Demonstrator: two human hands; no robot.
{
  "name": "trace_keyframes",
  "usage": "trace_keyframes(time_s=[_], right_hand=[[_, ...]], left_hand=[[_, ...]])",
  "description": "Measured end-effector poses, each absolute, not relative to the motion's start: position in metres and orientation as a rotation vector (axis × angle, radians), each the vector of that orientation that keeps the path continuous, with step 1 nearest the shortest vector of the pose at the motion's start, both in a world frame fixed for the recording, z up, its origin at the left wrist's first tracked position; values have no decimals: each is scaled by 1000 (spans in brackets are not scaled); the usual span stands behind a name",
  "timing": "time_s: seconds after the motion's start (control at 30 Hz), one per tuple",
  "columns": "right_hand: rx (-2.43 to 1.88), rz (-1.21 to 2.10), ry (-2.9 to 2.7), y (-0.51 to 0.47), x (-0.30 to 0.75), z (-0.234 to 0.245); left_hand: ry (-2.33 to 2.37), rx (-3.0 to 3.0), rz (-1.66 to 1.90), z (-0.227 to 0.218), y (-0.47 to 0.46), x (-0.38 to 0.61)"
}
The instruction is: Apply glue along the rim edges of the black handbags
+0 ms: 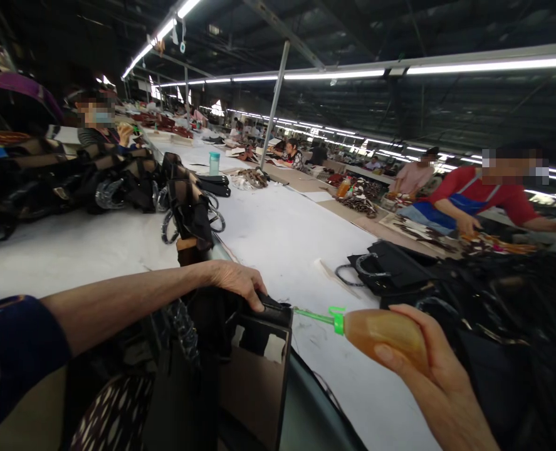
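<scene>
The left hand (pixel 237 282) grips the black bag (pixel 259 357) by its top edge at the near worktop (pixel 278 232). The right hand (pixel 432 382) clasps the squeeze bottle (pixel 383 332), nozzle at that edge. Gluing looks underway, calling for steady aim.

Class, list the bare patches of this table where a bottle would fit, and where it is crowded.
Bare: the white table between the standing bags and the black handbag; also left of the standing bags, before the bag row. Crowded: around the bag panel under the left hand, and right of the squeeze bottle in the right hand.
</scene>
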State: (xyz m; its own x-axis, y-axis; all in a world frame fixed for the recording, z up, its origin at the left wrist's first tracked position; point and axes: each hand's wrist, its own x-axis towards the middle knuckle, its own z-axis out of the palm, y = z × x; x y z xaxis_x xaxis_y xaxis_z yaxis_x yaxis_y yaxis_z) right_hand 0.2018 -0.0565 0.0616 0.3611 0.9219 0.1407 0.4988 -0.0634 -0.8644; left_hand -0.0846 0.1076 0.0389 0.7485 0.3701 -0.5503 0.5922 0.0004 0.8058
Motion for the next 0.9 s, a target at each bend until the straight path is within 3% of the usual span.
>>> trace_keyframes(time_s=[0.47,0.7,0.9], right_hand=[[-1641,579,-1360,-59,193,63],[-1497,962,-1170,-54,201,55],[-1602,1100,-1101,-52,211,45]], left_hand=[[780,1674,-230,39,107,-81],[791,1669,-237,38,105,-76],[773,1634,-256,39,105,-72]])
